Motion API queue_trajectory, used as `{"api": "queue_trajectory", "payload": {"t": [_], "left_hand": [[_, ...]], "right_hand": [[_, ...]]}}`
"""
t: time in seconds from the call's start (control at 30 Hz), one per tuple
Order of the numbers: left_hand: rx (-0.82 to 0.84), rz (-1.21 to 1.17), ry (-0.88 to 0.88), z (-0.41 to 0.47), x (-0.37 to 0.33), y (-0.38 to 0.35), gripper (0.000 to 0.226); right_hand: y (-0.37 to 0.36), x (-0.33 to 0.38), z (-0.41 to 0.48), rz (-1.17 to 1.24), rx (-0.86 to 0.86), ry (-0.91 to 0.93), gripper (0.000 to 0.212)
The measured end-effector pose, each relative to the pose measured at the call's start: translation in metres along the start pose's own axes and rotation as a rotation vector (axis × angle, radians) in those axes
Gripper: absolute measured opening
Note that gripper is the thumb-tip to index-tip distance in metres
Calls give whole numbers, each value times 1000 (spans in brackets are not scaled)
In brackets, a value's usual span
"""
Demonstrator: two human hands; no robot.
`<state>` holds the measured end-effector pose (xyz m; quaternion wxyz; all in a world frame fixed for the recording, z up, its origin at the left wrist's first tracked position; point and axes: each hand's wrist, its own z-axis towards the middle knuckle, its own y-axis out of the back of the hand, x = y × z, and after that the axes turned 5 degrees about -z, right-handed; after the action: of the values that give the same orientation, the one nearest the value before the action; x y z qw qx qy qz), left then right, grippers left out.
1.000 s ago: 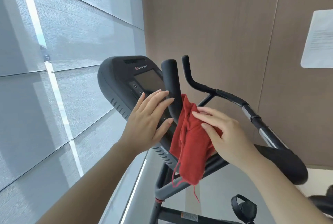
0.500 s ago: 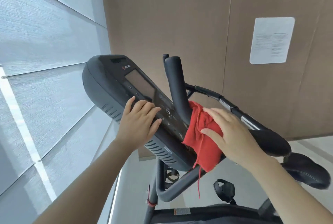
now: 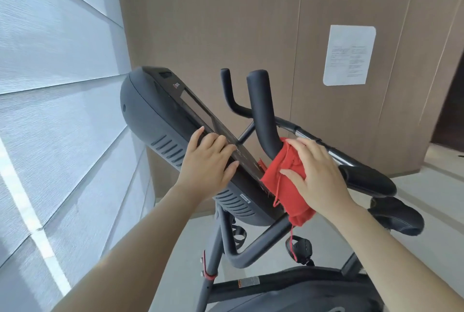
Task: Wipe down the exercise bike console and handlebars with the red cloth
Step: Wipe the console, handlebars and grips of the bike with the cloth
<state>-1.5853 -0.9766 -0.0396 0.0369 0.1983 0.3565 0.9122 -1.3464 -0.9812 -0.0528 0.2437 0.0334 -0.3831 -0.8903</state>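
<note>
The black exercise bike console (image 3: 155, 120) tilts across the middle of the head view, its screen facing up and right. My left hand (image 3: 208, 163) grips the console's near edge, fingers curled over the button panel. My right hand (image 3: 316, 176) presses the red cloth (image 3: 283, 181) around the base of the upright black handlebar (image 3: 261, 108), beside the console's lower right corner. A frayed red thread hangs down from the cloth. A second, thinner handlebar horn (image 3: 227, 85) rises behind, and a padded grip (image 3: 366, 181) extends to the right.
A window with pale blinds (image 3: 55, 90) fills the left side. Brown wall panels stand behind the bike, with a white paper notice (image 3: 349, 55) stuck on them. The black seat (image 3: 399, 216), a pedal (image 3: 301, 246) and the bike's frame (image 3: 251, 249) lie below over a grey floor.
My view has swung around the bike, so the console now shows more edge-on. My right hand has slid the cloth down the handlebar's base toward the console corner; my left hand has stayed on the console.
</note>
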Motion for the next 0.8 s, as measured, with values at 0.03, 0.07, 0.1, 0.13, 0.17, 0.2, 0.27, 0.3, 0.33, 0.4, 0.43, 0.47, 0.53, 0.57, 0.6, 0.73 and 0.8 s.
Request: {"api": "queue_trajectory", "payload": {"t": [0.03,0.07,0.1,0.13,0.17,0.2,0.27,0.3,0.33,0.4,0.43,0.47,0.53,0.57,0.6,0.73,0.8], "left_hand": [[2,-9,-10,0,1,1,44],[4,-15,-19,-1,1,2,45],[5,-18,-27,-1,2,4,46],[4,-21,-34,-1,3,5,47],[5,-22,-38,-1,3,6,46],[6,-23,-39,-1,2,6,46],[4,-24,-34,-1,1,6,45],[1,-27,-31,-1,0,6,45],[-1,-31,-28,0,0,6,45],[-8,-35,-24,0,0,4,45],[-10,-35,-21,0,0,4,45],[-11,-35,-19,0,0,3,45],[-14,-36,-17,1,-1,2,45],[-17,-36,-17,1,-1,2,45],[-22,-38,-17,1,-1,2,45],[-21,-45,-14,0,0,2,45],[-10,-52,-14,0,0,4,45]], "right_hand": [[1,-1,-1,2,14,-1,55],[2,-1,-1,12,23,-3,54],[3,-1,-1,29,25,-6,53],[3,1,0,51,18,-10,51],[4,4,2,78,6,-16,49],[4,8,4,104,-8,-26,47],[3,19,10,132,-33,-43,46],[2,23,13,130,-46,-55,48],[0,28,14,122,-61,-73,52],[-2,33,15,106,-92,-118,60],[-4,35,15,99,-108,-138,63],[-5,36,15,85,-121,-155,65],[-9,36,17,21,-133,-175,66],[-11,35,18,-15,-135,-175,66],[-12,34,19,-39,-136,-171,66],[-14,29,17,-71,-144,-138,63],[-14,26,14,-89,-138,-109,60]]}}
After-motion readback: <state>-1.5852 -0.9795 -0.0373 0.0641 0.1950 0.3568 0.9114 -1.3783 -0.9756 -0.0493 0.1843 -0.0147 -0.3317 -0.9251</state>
